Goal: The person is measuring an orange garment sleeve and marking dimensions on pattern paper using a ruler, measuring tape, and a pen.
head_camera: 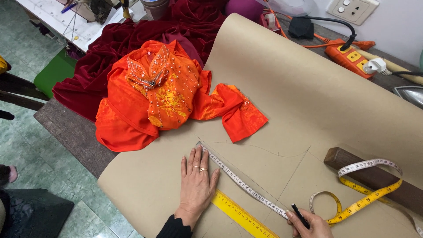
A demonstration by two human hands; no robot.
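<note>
Her left hand (196, 185) lay spread flat, pinning the tape measure (246, 188) on the brown paper (308, 101); her right hand (308, 224) pinched a pen (299, 216), some pattern lines (282, 155) already drawn.

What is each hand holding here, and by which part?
The right hand grips a thin black pen by its lower end. The left hand holds nothing, lying flat on the brown pattern paper.

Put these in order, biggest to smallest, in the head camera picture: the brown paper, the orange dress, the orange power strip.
1. Brown paper, by far.
2. Orange dress.
3. Orange power strip, though it lies farther from the camera.
</note>
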